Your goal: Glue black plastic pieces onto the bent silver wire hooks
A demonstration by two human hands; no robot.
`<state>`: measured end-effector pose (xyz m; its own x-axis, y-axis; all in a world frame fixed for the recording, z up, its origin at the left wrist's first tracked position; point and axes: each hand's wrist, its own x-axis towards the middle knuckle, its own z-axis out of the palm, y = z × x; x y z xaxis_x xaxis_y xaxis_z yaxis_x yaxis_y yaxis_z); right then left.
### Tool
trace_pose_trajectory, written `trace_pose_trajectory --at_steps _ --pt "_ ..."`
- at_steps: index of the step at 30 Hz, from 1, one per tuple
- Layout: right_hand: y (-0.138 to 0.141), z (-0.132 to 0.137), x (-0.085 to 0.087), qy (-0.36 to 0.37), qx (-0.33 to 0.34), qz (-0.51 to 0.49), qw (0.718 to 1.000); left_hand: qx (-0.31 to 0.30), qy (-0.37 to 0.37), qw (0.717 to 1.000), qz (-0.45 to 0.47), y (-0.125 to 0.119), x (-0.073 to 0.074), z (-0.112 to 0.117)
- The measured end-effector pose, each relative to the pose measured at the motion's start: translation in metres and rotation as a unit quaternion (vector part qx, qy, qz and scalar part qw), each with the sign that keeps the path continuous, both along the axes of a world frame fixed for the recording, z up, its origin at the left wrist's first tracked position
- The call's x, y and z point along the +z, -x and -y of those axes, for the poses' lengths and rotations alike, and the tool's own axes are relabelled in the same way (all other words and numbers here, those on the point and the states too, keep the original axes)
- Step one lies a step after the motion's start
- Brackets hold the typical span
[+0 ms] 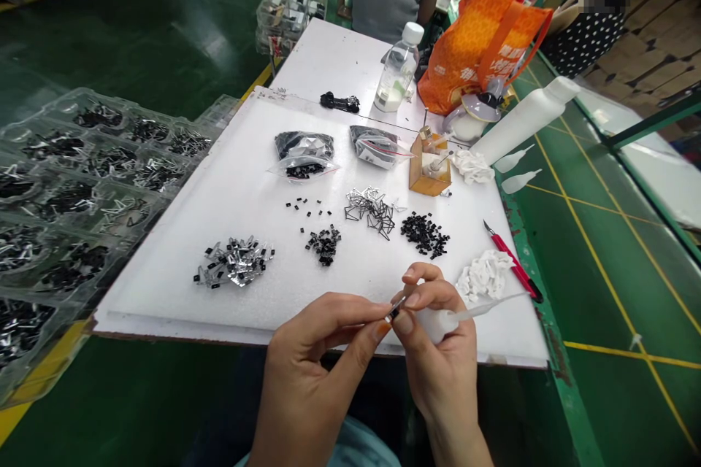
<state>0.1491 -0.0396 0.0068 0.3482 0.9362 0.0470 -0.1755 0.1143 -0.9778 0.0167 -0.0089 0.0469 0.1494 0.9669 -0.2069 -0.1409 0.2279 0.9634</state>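
Note:
Between the fingertips of both hands, just above the near table edge, is a small metal clip with a black part [393, 312]. My left hand [328, 350] pinches it from the left with thumb and forefinger. From the other side, the thumb and forefinger of my right hand [438, 350] close on it too. A white dropper bottle [438, 322] with a long thin nozzle rests in my right palm, nozzle pointing right. Beyond the hands lie piles of black pieces [425, 235], dark small parts [324, 244], bent metal clips [372, 210] and silver-and-black clips [235, 263].
Plastic trays [109, 160] of sorted parts stand at left. Crumpled tissue [485, 276] and a red craft knife [515, 266] lie at right. Farther back are zip bags [304, 153], a wooden holder [427, 175], a clear bottle [397, 73] and an orange bag [465, 51]. People sit beyond.

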Motion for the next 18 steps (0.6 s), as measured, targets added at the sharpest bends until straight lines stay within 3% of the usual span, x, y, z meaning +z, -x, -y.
trace_pose_trajectory --at_steps 6,11,13,15,18 --pt "0.003 -0.001 -0.002 -0.011 -0.026 0.031 0.999 0.012 0.029 1.0 0.004 -0.001 0.005 0.001" --pt "-0.011 -0.012 0.002 -0.003 -0.056 0.046 0.997 0.024 0.12 0.991 0.06 -0.003 0.004 -0.001" --pt "-0.034 -0.034 0.007 -0.001 -0.082 0.047 0.996 0.01 0.153 0.985 0.085 -0.001 -0.001 -0.003" --pt "-0.066 -0.068 0.013 -0.016 -0.152 0.106 0.982 0.003 0.178 0.978 0.109 0.002 -0.005 -0.004" --pt "-0.115 -0.127 0.02 0.004 -0.191 0.344 0.919 0.01 0.216 0.966 0.138 0.006 -0.006 -0.007"
